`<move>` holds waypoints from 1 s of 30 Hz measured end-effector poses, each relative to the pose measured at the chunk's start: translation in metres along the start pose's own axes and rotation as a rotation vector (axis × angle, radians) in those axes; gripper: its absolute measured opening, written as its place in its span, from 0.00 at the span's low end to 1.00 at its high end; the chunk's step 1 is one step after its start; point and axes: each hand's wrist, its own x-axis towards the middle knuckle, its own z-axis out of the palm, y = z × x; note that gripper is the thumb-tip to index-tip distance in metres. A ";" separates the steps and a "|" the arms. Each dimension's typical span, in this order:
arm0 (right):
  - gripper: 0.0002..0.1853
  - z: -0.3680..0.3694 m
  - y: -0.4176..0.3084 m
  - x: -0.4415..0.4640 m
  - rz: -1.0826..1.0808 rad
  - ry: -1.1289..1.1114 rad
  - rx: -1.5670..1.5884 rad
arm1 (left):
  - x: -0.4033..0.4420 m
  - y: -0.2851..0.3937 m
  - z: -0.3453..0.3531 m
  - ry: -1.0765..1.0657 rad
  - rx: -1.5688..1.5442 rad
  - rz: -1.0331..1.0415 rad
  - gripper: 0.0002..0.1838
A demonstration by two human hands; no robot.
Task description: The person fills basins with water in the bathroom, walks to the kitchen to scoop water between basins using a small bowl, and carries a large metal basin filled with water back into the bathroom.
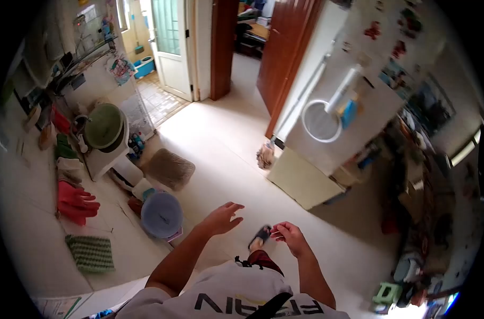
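Note:
My left hand (224,218) hangs over the pale floor with its fingers apart, holding nothing. It is nearest to a light blue plastic basin (162,215), which stands beside the wall at the left. My right hand (290,237) is in front of my body with the fingers curled in towards the thumb; I see nothing in it. Below and between the hands, one foot in a dark slipper (260,236) shows on the floor. Neither hand touches any object.
A green basin (103,126) sits on a washstand at the left, with a brown mat (170,169) nearby. A mop (265,155) leans by the open brown door (284,50). At the right stand a cabinet with a white bucket (321,121) and a green stool (386,293).

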 end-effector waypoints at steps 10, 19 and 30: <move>0.13 -0.009 -0.168 0.332 0.041 -0.388 -0.089 | 0.097 -0.168 -0.128 0.092 0.324 -0.619 0.28; 0.13 0.068 -0.310 0.568 -0.019 -0.565 -0.275 | 0.160 -0.242 -0.221 0.395 0.034 -1.007 0.27; 0.10 0.193 -0.435 0.810 0.090 -0.557 -0.269 | 0.417 -0.317 -0.547 0.454 0.328 -0.660 0.21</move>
